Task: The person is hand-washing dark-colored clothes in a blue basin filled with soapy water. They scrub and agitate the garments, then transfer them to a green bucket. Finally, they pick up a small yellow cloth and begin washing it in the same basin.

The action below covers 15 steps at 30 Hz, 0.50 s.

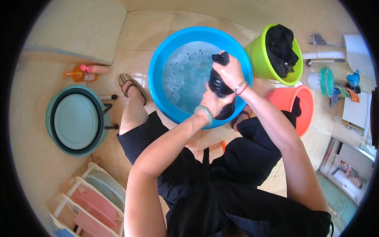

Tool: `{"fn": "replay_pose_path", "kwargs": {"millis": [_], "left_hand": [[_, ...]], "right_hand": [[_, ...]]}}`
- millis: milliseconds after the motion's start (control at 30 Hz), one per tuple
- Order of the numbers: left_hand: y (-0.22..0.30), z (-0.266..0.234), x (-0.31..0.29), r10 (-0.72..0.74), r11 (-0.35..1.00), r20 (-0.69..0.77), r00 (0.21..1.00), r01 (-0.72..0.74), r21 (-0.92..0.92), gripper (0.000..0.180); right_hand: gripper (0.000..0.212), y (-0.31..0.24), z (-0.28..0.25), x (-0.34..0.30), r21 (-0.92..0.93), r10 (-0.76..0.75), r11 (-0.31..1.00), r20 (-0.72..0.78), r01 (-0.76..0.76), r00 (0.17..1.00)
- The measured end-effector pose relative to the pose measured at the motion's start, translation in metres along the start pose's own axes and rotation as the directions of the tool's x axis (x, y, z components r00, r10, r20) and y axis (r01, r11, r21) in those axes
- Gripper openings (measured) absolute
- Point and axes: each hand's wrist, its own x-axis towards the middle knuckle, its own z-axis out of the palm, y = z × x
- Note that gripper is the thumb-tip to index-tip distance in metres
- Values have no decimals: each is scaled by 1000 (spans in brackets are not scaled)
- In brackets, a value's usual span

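A wet black cloth (219, 85) is bunched and twisted between my two hands, over the right side of a big blue basin (158, 91). My left hand (211, 102) is closed round its lower part, and a loose end hangs down beside that wrist. Higher up, my right hand (230, 72) grips the same cloth, with a short end sticking out above the fingers. Soapy water (185, 75) with white foam lies in the basin below. What kind of garment the cloth is, I cannot tell.
A lime green bucket (258, 55) heaped with black clothes (282, 51) stands right of the basin, near a coral bucket (308, 112). At left are bottles (83, 74) and a teal folding basin (50, 118). A white rack (79, 183) holds more basins at lower left.
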Motion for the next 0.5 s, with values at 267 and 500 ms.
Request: {"fn": "replay_pose_path", "kwargs": {"millis": [267, 500], "left_hand": [[-12, 5, 11, -150, 984, -75, 986, 157, 89, 118], [18, -17, 11, -212, 769, 182, 960, 278, -576, 102]], "right_hand": [[31, 43, 23, 2, 114, 136, 986, -110, -124, 985], [75, 55, -25, -6, 716, 297, 139, 629, -684, 718]]}}
